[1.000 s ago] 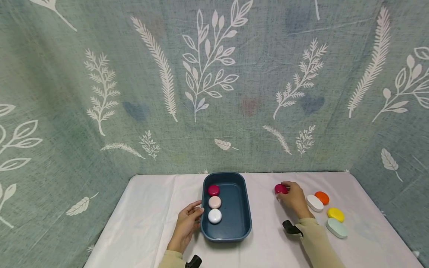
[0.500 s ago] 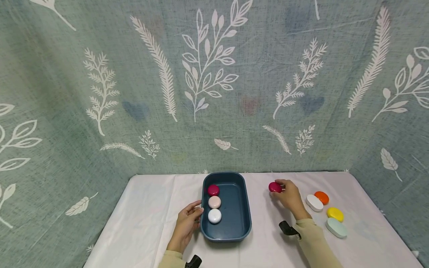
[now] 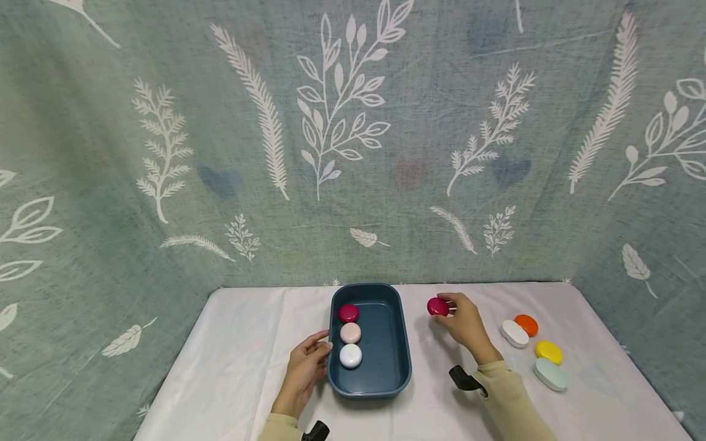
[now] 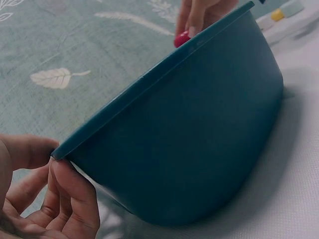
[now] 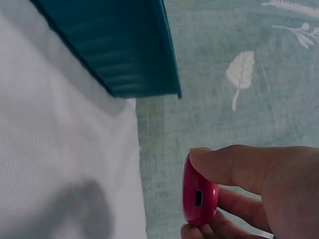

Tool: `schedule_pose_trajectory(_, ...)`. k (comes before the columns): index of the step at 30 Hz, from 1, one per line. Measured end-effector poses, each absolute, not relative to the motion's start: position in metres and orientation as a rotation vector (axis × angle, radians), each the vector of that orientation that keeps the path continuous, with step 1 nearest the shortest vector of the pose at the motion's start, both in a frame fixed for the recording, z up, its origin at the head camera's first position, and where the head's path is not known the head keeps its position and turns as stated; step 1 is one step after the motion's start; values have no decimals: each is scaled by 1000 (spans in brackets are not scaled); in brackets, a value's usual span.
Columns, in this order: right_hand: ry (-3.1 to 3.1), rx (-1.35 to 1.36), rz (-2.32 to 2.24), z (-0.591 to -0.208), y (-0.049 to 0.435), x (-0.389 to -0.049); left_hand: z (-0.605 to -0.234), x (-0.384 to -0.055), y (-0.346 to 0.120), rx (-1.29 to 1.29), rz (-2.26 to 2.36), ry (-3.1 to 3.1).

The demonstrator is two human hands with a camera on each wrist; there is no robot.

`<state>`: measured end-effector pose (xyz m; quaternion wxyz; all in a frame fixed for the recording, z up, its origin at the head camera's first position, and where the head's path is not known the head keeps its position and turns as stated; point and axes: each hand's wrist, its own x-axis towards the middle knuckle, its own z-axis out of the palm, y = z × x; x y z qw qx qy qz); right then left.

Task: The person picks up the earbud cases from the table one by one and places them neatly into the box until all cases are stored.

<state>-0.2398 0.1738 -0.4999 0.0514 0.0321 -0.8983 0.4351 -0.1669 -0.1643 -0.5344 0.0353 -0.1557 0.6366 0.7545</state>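
Observation:
A dark blue rectangular tray (image 3: 383, 349) stands mid-table in the head view. My left hand (image 3: 302, 373) pinches its left rim between thumb and fingers; the left wrist view shows the grip at one end of the rim. Inside, along the left wall, sit a red round case (image 3: 349, 313), a pale pink one (image 3: 350, 333) and a white one (image 3: 350, 356). To the tray's right, my right hand (image 3: 466, 324) pinches another red round case (image 3: 437, 306) above the cloth. That glossy red case (image 5: 198, 191) has a small dark port-like slot in its edge.
On the right of the white-clothed table (image 3: 436, 410) lie an orange piece (image 3: 526, 325), a white oval (image 3: 514, 334), a yellow piece (image 3: 548, 352) and a mint oval (image 3: 550, 374). A leaf-printed curtain (image 3: 265, 184) encloses the back and sides.
My right hand has moved left toward the tray, carrying the red round case. My left hand stays at the tray's rim.

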Motion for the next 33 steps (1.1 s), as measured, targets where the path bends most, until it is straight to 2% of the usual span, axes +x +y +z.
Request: schedule_pose_trajectory(33,-2608,322,1427,-479,130,-223,-534,-166,-165,-455,2322,1959)
